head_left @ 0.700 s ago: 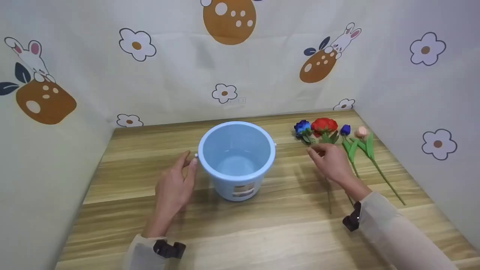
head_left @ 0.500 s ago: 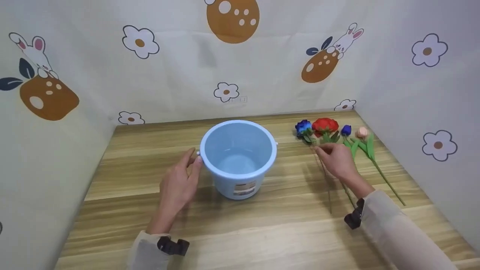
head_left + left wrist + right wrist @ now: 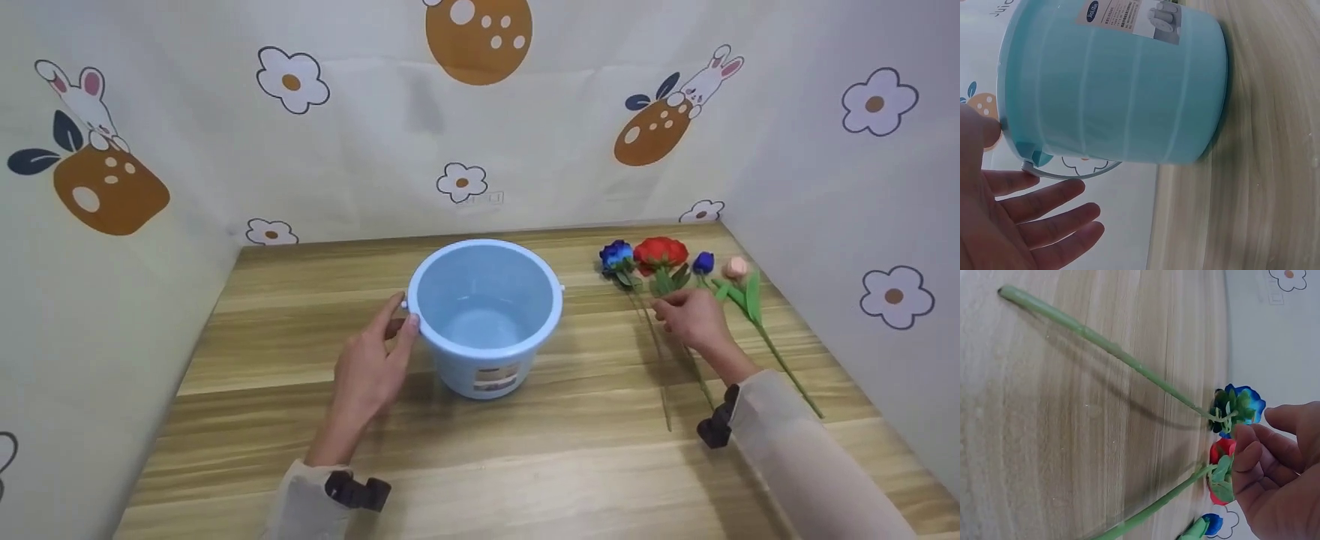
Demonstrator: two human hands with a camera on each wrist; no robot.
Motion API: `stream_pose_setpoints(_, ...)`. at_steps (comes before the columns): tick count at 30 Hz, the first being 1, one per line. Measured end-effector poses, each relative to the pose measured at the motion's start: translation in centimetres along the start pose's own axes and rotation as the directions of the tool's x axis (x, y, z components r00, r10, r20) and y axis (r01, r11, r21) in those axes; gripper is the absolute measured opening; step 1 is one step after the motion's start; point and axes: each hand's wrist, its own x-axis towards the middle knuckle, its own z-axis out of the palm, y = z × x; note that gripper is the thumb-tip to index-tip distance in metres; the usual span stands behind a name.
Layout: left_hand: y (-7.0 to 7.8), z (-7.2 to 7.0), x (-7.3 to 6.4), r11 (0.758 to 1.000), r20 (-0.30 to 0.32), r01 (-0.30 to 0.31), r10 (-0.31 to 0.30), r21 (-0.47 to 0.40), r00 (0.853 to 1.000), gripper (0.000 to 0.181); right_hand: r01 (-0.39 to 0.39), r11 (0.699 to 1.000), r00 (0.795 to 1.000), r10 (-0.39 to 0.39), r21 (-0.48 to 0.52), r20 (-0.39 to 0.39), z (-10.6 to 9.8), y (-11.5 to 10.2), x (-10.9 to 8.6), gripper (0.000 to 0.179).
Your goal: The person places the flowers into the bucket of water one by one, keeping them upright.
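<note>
Left grip (image 3: pixel 371 375): loose, not clenched; thumb against the rim of a light-blue, round plastic bucket (image 3: pixel 454 367), forefinger tip by the lug of its thin, pale, curved handle (image 3: pixel 1103 171), other fingers extended.
Right grip (image 3: pixel 697 322): fingers bent; whether a stem is pinched cannot be told from either view.
Bucket: upright on the wood-grain bench (image 3: pixel 285 322), mouth upward, left of the flowers; no flower seen inside.
Flowers: blue, ruffled artificial-looking rose (image 3: pixel 617 256); large, red, full-petalled bloom (image 3: pixel 660 255); small, deep-blue tulip bud (image 3: pixel 703 262); pale-pink tulip bud (image 3: pixel 736 267) with long green leaves. Heads in a row toward the rear of the bench.
Progress: judged early. Bucket stands in place with a hand at it; all four flowers lie outside it, so their handling appears wholly left to do.
Left arm: angled forward and inward, palm facing the bucket.
Right arm: slants in from the near right, hand turned inward, fingertips just below the red bloom's leaves.
</note>
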Motion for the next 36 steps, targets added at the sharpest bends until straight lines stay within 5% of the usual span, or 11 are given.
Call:
stream_pose_setpoints(8,0.1,0.5,0.1,0.998,-0.015,-0.001,0.000,-0.058,1.000,0.063,-0.083,0.994,0.996,0.082,0.073,0.029,0.0,0.7,1.0,0.037)
stream_pose_setpoints(20,0.3,0.3,0.3,0.999,-0.040,0.000,-0.001,-0.036,0.999,0.063,-0.113,0.979,0.989,0.095,0.167,0.114,0.2,0.9,1.8,0.027)
stream_pose_setpoints(32,0.1,0.6,0.4,0.998,-0.025,0.032,-0.033,-0.058,0.999,0.062,-0.236,0.930,0.964,0.188,0.280,0.189,0.9,1.1,2.4,0.024)
stream_pose_setpoints(36,-0.1,0.8,0.5,0.999,-0.048,0.008,-0.011,-0.052,0.999,0.061,-0.285,0.887,0.951,0.214,0.363,0.224,1.1,0.9,2.6,0.019)
